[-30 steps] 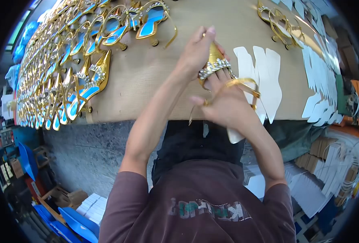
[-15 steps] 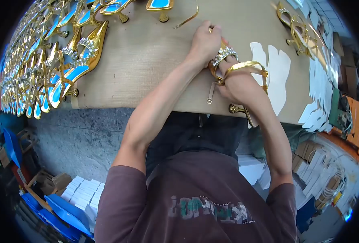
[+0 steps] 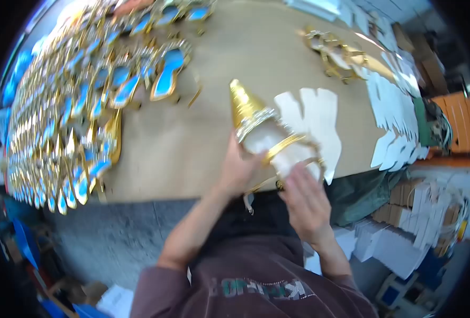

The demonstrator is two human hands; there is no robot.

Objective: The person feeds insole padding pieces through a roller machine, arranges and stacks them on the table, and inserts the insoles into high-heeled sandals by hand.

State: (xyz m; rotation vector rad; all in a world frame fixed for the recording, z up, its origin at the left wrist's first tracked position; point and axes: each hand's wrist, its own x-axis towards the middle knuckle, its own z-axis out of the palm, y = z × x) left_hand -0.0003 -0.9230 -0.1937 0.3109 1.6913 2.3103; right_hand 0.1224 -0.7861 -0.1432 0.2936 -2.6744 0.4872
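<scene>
A gold high-heeled shoe [image 3: 248,108] with a pointed toe, a rhinestone band and gold ankle straps is held over the front edge of the table, its toe pointing away from me. The inside of it looks white. My left hand [image 3: 237,169] grips its left side below the jewelled band, thumb over the edge. At the back end, my right hand [image 3: 306,206] is closed around the heel part, fingers against the white inside; motion blurs them. White insole pieces [image 3: 319,122] lie on the table just beyond the shoe.
Rows of gold shoes with blue insoles [image 3: 166,79] cover the left of the table [image 3: 155,153]. A loose gold strap [image 3: 195,95] lies beside them. More gold shoes [image 3: 333,53] stand at the back right, near stacked white insoles [image 3: 383,111]. White boxes [image 3: 394,249] sit below right.
The left hand has come back from the toe to the shoe's side. The right hand has come out from under the straps to the heel end. The view has shifted, blurring the picture.
</scene>
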